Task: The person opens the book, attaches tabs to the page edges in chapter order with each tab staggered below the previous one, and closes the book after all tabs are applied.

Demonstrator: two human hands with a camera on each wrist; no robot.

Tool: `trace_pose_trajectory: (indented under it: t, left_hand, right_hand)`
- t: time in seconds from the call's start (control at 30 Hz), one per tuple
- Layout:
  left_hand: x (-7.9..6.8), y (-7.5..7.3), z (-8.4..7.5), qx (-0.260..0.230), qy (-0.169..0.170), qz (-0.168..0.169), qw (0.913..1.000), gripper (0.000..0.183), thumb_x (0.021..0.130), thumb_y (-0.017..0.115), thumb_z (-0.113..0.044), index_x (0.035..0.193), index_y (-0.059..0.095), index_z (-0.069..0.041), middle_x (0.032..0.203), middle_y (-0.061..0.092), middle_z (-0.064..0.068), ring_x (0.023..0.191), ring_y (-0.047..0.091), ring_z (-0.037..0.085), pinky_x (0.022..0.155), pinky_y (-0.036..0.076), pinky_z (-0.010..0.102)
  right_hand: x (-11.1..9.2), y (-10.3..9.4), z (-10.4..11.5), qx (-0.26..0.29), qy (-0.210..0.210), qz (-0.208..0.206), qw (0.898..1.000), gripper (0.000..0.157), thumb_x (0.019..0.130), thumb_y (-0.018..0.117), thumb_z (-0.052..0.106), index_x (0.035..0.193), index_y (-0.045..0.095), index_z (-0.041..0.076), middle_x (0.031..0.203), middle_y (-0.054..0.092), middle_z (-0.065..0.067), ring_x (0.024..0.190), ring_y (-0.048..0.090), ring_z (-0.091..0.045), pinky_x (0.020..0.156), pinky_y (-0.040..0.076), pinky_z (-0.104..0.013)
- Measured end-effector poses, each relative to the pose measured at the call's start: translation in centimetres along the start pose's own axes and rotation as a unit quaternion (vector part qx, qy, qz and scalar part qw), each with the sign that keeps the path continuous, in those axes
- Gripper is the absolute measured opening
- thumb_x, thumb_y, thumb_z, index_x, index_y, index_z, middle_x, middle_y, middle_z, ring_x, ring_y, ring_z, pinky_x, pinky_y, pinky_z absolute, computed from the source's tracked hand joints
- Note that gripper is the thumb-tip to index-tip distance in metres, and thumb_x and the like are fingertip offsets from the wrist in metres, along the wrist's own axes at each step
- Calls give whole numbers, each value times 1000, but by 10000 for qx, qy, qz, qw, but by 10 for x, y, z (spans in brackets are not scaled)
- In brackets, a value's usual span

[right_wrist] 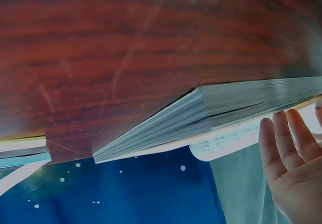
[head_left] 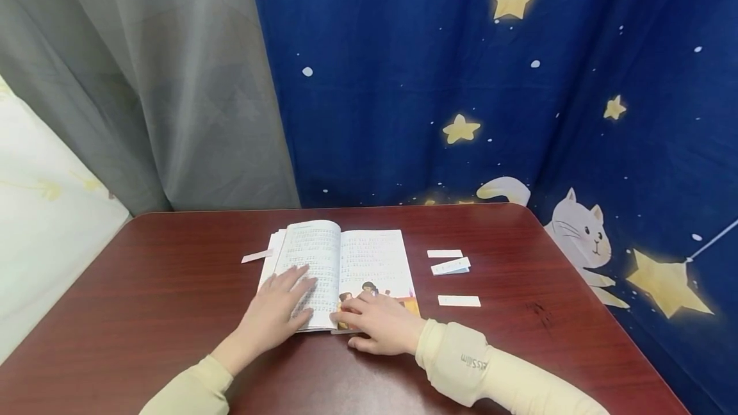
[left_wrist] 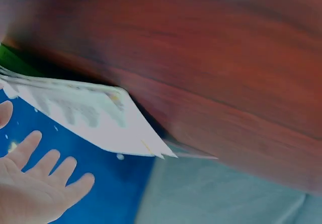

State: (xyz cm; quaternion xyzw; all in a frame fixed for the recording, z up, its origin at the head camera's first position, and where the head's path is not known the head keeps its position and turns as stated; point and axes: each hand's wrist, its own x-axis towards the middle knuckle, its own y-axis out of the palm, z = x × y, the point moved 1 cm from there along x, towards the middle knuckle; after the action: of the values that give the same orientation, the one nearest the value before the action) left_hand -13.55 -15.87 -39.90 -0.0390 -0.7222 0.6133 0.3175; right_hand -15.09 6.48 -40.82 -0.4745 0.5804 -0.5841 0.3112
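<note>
An open book lies on the table, with printed text on both pages and a coloured picture low on the right page. My left hand rests on the left page with its fingers spread. Over the picture at the lower right page lies my right hand, fingers fairly straight and close to the spine. In the left wrist view the left hand shows extended fingers beside the book's pages. The right wrist view shows the thick page edges and the right hand with straight fingers.
A pale paper strip sticks out from the book's left side. Right of the book lie several strips: one white, a folded one and a nearer one. Curtains hang behind the brown table.
</note>
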Motion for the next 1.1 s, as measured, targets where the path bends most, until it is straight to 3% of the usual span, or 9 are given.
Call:
trace_pose_trajectory:
  t: [0.2, 0.4, 0.5, 0.6, 0.8, 0.97, 1.1]
  left_hand:
    - [12, 12, -15, -23, 22, 338, 9994, 40, 74, 65, -25, 110, 59, -8, 117, 51, 14, 107, 46, 28, 78, 39, 47]
    - [24, 20, -29, -212, 869, 270, 9956, 32, 74, 60, -14, 105, 60, -7, 109, 55, 11, 104, 49, 26, 83, 39, 43]
    - [29, 27, -37, -128, 1080, 201, 9939, 26, 76, 59, -17, 101, 61, -10, 103, 57, 6, 99, 51, 23, 81, 40, 40]
    - [32, 33, -44, 141, 1130, 139, 9934, 25, 77, 59, -31, 94, 62, -14, 94, 57, 1, 90, 51, 19, 73, 40, 38]
    - [35, 39, -58, 822, 1122, 251, 9900, 49, 68, 54, -62, 83, 57, -16, 79, 49, 0, 74, 45, 19, 58, 38, 37]
    - [37, 41, -63, 1114, 989, 428, 9879, 58, 66, 52, -68, 88, 55, -15, 83, 49, 3, 79, 46, 22, 58, 40, 41]
    - [38, 41, -64, 1079, 925, 473, 9887, 56, 67, 52, -68, 86, 54, -15, 83, 49, 3, 78, 46, 21, 56, 40, 40]
  right_hand:
    - [-11, -1, -5, 281, 139, 127, 9994, 47, 83, 56, 37, 127, 47, 21, 118, 50, 2, 104, 44, -14, 75, 44, -34]
    - [-32, 0, -19, 212, 308, 87, 9993, 44, 83, 55, 38, 123, 50, 19, 118, 50, -1, 105, 44, -16, 78, 43, -32]
    - [-42, -1, -27, 205, 463, 46, 9987, 42, 83, 56, 38, 120, 54, 17, 118, 50, -2, 103, 45, -15, 74, 43, -31]
    - [-52, -2, -34, 268, 674, 87, 9973, 43, 83, 55, 38, 119, 55, 16, 118, 51, -2, 102, 45, -14, 74, 43, -30]
    - [-66, -5, -43, 381, 1061, 181, 9935, 46, 82, 55, 41, 121, 54, 17, 117, 52, -1, 104, 45, -15, 75, 42, -31]
    - [-72, -7, -46, 421, 1232, 163, 9914, 47, 80, 57, 43, 120, 55, 18, 114, 53, -1, 99, 46, -14, 72, 43, -32]
    - [-76, -6, -48, 335, 1316, 186, 9906, 47, 78, 59, 44, 116, 57, 17, 112, 54, -1, 98, 46, -14, 71, 42, -31]
